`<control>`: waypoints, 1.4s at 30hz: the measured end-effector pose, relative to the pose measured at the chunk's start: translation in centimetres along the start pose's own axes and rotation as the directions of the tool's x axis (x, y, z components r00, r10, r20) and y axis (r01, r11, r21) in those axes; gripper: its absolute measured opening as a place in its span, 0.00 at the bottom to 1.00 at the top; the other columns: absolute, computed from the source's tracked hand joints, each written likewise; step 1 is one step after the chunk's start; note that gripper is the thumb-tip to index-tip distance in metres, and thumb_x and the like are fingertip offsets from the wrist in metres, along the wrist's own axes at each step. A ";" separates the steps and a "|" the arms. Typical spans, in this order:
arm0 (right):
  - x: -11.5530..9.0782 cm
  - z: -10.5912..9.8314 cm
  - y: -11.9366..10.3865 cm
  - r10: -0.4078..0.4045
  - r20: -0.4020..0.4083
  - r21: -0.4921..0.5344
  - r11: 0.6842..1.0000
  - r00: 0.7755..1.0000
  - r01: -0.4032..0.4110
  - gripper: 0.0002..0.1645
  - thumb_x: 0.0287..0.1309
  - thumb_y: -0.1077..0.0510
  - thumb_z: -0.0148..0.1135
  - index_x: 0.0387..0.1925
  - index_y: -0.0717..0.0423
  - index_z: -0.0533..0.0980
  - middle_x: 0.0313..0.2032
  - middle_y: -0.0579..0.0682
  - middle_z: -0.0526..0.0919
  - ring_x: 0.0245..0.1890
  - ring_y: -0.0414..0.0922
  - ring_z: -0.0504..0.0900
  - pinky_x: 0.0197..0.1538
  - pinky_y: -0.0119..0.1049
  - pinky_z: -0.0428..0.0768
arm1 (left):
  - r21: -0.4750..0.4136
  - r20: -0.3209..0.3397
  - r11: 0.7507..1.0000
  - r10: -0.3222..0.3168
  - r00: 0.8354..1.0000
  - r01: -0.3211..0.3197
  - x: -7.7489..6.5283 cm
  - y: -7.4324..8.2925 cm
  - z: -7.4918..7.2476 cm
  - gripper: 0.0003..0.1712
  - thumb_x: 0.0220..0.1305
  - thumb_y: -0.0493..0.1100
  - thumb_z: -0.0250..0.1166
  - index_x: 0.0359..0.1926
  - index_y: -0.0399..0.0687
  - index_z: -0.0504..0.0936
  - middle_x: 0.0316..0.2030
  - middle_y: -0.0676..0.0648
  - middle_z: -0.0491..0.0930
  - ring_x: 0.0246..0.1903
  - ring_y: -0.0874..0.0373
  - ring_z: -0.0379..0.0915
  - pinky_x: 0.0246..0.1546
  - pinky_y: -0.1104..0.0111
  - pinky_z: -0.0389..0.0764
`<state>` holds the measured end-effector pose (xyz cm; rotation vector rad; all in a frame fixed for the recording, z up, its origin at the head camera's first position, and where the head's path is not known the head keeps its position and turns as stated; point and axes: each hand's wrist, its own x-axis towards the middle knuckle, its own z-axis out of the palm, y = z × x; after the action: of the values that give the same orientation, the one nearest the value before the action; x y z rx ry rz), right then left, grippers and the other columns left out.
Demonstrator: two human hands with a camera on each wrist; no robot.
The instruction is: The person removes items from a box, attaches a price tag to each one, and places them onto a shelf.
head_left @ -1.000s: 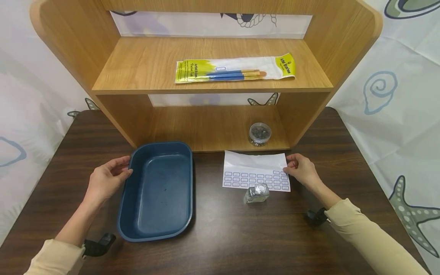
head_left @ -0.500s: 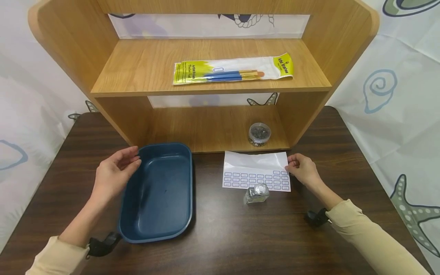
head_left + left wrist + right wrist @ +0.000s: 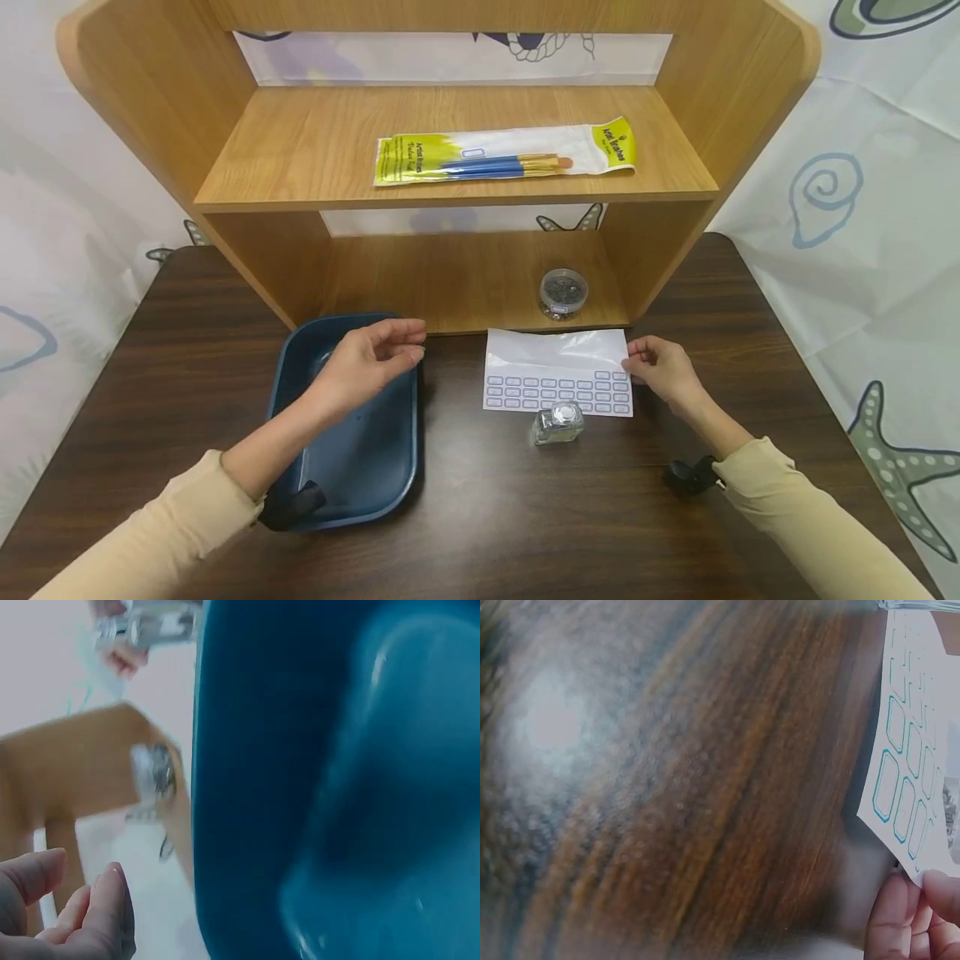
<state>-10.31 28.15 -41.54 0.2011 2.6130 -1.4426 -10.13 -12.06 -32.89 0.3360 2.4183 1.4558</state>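
Observation:
My right hand [image 3: 663, 372] pinches the right edge of a white sheet of labels [image 3: 555, 350], between thumb and fingers in the right wrist view. Rows of small blue-bordered labels fill the sheet's lower half; some at the left are peeled off. Over the blue plastic tray [image 3: 352, 492], my left hand [image 3: 367, 360] reaches across with fingers loosely bent and holding nothing. Its fingertips [image 3: 111, 889] stand apart from the thumb in the left wrist view. A small clear glass jar [image 3: 557, 423] with a silvery top stands just in front of the sheet, covering a few labels.
A wooden shelf unit [image 3: 450, 190] stands behind. A pack of artist brushes [image 3: 502, 154] lies on its upper shelf, and a round clear tub [image 3: 562, 293] of small dark metallic pieces sits on the lower one. The dark wooden table [image 3: 487, 517] extends in front.
My left hand has left the tray's left edge and moved right, across the tray to its far right corner. My right hand stays at the label sheet's edge.

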 end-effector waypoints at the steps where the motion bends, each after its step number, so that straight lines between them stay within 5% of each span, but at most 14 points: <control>1: 0.0 0.0 0.0 0.007 0.003 0.008 1.000 1.000 -0.007 0.15 0.66 0.72 0.60 0.51 0.79 0.73 0.36 0.56 0.78 0.35 0.41 0.78 0.39 0.28 0.87 | -0.015 0.026 1.000 -0.017 1.000 0.018 0.4 0.1 0.5 0.26 0.75 0.36 0.60 0.70 0.31 0.71 0.65 0.31 0.77 0.62 0.39 0.78 0.59 0.64 0.83; 7: 0.0 -0.3 -0.1 0.036 0.014 0.043 0.998 0.999 -0.036 0.15 0.68 0.71 0.59 0.53 0.77 0.72 0.36 0.52 0.77 0.35 0.39 0.77 0.41 0.25 0.86 | -0.091 0.102 0.987 -0.125 0.987 0.135 2.6 0.6 3.1 0.28 0.74 0.34 0.59 0.71 0.29 0.68 0.68 0.29 0.73 0.66 0.39 0.75 0.66 0.53 0.77; 16: -0.2 -0.7 0.0 0.032 0.030 0.118 0.992 0.999 -0.035 0.13 0.68 0.71 0.59 0.51 0.76 0.72 0.34 0.46 0.76 0.34 0.36 0.76 0.40 0.24 0.84 | -0.158 0.067 0.965 -0.202 0.977 0.210 4.6 0.5 6.0 0.32 0.73 0.32 0.59 0.73 0.25 0.63 0.69 0.27 0.70 0.70 0.36 0.69 0.71 0.50 0.71; 24: -0.2 -0.8 0.3 0.021 0.043 0.196 0.980 0.999 -0.029 0.13 0.68 0.71 0.60 0.50 0.76 0.71 0.32 0.42 0.76 0.32 0.33 0.77 0.39 0.24 0.84 | -0.113 0.011 0.952 -0.287 0.958 0.286 5.8 -0.1 8.1 0.33 0.71 0.33 0.61 0.73 0.26 0.63 0.70 0.29 0.71 0.71 0.37 0.67 0.71 0.50 0.71; 34: -0.2 -0.7 0.4 0.026 0.033 0.230 0.973 0.999 -0.033 0.12 0.68 0.71 0.60 0.49 0.76 0.72 0.32 0.41 0.76 0.33 0.33 0.77 0.39 0.25 0.85 | -0.051 -0.030 0.946 -0.323 0.946 0.321 6.3 -0.3 9.6 0.25 0.72 0.33 0.61 0.66 0.26 0.73 0.56 0.31 0.82 0.55 0.44 0.80 0.62 0.56 0.79; 42: -0.1 -0.8 0.4 0.027 0.036 0.290 0.956 0.999 -0.036 0.10 0.68 0.70 0.60 0.47 0.75 0.72 0.30 0.40 0.75 0.32 0.32 0.76 0.38 0.24 0.84 | -0.101 -0.073 0.942 -0.328 0.942 0.321 6.7 -0.1 10.0 0.18 0.71 0.32 0.59 0.58 0.27 0.77 0.43 0.37 0.83 0.44 0.53 0.77 0.53 0.61 0.83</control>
<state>-10.17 29.03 -41.46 0.2499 2.3504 -1.7985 -12.67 -1.55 -38.26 -0.1474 2.3280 1.4440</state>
